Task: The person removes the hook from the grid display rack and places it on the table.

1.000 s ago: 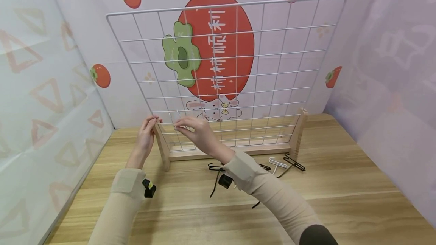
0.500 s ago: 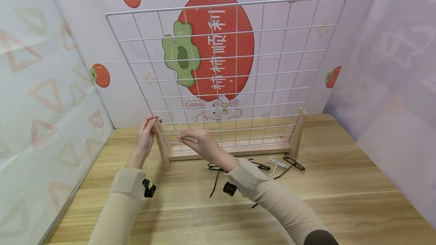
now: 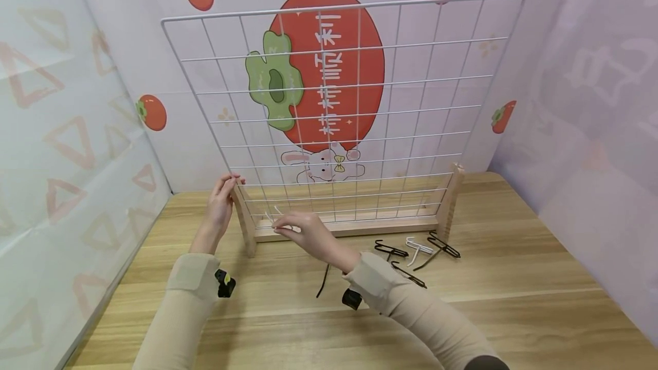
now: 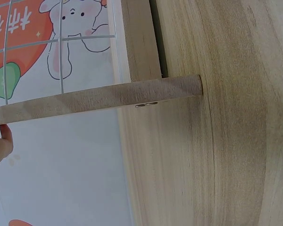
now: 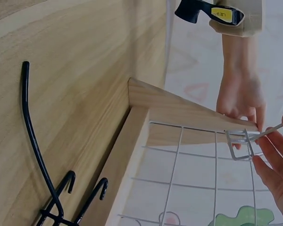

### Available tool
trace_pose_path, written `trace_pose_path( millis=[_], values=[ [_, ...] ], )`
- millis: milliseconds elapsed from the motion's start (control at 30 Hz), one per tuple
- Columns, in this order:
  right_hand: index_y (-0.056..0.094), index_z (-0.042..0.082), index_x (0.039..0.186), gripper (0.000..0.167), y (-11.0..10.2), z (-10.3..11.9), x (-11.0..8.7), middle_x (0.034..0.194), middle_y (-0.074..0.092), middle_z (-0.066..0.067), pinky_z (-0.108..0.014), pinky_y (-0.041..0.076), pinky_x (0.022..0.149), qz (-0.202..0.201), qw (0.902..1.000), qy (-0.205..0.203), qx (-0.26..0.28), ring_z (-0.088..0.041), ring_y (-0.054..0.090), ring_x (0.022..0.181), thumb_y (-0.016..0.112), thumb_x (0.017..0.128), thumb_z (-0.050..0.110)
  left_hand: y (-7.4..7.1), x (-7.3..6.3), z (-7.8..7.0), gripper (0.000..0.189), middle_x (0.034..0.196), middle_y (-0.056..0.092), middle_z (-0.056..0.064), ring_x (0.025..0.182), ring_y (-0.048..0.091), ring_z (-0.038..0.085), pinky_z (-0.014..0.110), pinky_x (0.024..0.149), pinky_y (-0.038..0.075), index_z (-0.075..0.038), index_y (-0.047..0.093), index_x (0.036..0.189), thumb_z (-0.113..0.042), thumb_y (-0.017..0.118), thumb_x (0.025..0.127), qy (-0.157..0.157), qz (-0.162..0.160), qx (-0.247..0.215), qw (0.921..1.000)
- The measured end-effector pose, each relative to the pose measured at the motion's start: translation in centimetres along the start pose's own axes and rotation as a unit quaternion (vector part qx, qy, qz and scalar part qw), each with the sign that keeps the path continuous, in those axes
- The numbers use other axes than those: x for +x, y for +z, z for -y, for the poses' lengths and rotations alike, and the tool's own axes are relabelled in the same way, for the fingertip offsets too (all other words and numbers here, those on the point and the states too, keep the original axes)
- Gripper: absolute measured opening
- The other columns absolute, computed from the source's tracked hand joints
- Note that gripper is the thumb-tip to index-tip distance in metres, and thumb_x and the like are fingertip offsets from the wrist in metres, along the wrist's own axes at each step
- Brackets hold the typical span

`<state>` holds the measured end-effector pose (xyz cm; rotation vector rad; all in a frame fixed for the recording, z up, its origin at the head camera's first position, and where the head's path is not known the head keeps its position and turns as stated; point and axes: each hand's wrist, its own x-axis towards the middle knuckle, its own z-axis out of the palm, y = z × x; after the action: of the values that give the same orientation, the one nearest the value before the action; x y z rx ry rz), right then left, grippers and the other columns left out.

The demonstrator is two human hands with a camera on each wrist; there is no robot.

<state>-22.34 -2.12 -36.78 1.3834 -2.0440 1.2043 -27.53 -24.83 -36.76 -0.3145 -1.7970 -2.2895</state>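
My right hand [image 3: 308,236] pinches a white wire display hook [image 5: 249,139] between thumb and fingers, in front of the lower left of a white wire grid panel [image 3: 406,80]. The hook's two prongs show close to the grid's wires. My left hand [image 3: 220,205] holds the top of the wooden left foot [image 3: 245,224] that supports the panel. In the left wrist view only the fingers [image 4: 6,134] appear, at the edge of that foot. The right wrist view shows both hands near each other, the left hand [image 5: 241,96] behind the hook.
On the wooden table [image 3: 288,330], right of centre, lie several black hooks [image 3: 392,250] and one white hook [image 3: 418,247]. My right forearm passes close to them. A wooden right foot [image 3: 449,204] and a bottom rail [image 3: 354,229] carry the panel. A printed backdrop hangs behind.
My right hand has moved down and slightly right along the grid with the white hook, from mid-left to near the bottom rail. The left hand stays on the wooden foot.
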Motion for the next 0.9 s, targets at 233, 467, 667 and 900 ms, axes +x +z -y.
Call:
trace_pose_path(
  millis=[233, 467, 667, 900],
  values=[
    [0.064, 0.001, 0.086, 0.011, 0.6, -0.4, -0.9, 0.087, 0.066, -0.008, -0.012, 0.043, 0.076, 0.002, 1.0000, -0.002, -0.001, -0.015, 0.061, 0.083, 0.063, 0.077, -0.004, 0.0, -0.1, 0.0, 0.010, 0.093, 0.056, -0.005, 0.099, 0.041, 0.014, 0.023, 0.084, 0.028, -0.020, 0.050, 0.096, -0.019, 0.039, 0.095, -0.002, -0.002, 0.000, 1.0000],
    [0.063, -0.001, 0.086, 0.010, 1.1, -0.7, -1.9, 0.086, 0.065, -0.011, -0.010, 0.043, 0.074, 0.014, 0.9998, 0.007, 0.010, -0.016, 0.062, 0.081, 0.063, 0.076, -0.004, 0.1, 0.0, 0.0, 0.011, 0.092, 0.056, -0.006, 0.098, 0.042, 0.012, 0.023, 0.083, 0.028, -0.021, 0.050, 0.095, -0.019, 0.040, 0.095, -0.001, -0.002, 0.002, 1.0000],
    [0.064, -0.001, 0.085, 0.009, 1.5, -1.0, -2.7, 0.085, 0.066, -0.010, -0.010, 0.043, 0.074, 0.034, 0.9992, 0.022, -0.006, -0.015, 0.063, 0.080, 0.064, 0.077, -0.001, 0.1, 0.0, 0.0, 0.012, 0.091, 0.057, -0.006, 0.098, 0.043, 0.013, 0.023, 0.083, 0.029, -0.021, 0.051, 0.095, -0.018, 0.040, 0.095, 0.003, -0.003, -0.006, 1.0000],
    [0.064, 0.000, 0.087, 0.009, 1.8, -1.1, -3.5, 0.086, 0.066, -0.008, -0.011, 0.043, 0.074, 0.066, 0.9966, 0.045, -0.019, -0.015, 0.062, 0.081, 0.064, 0.078, 0.001, 0.1, 0.1, 0.0, 0.011, 0.092, 0.056, -0.005, 0.099, 0.042, 0.013, 0.023, 0.084, 0.028, -0.020, 0.051, 0.096, -0.019, 0.040, 0.095, 0.000, -0.002, -0.007, 1.0000]
  ],
)
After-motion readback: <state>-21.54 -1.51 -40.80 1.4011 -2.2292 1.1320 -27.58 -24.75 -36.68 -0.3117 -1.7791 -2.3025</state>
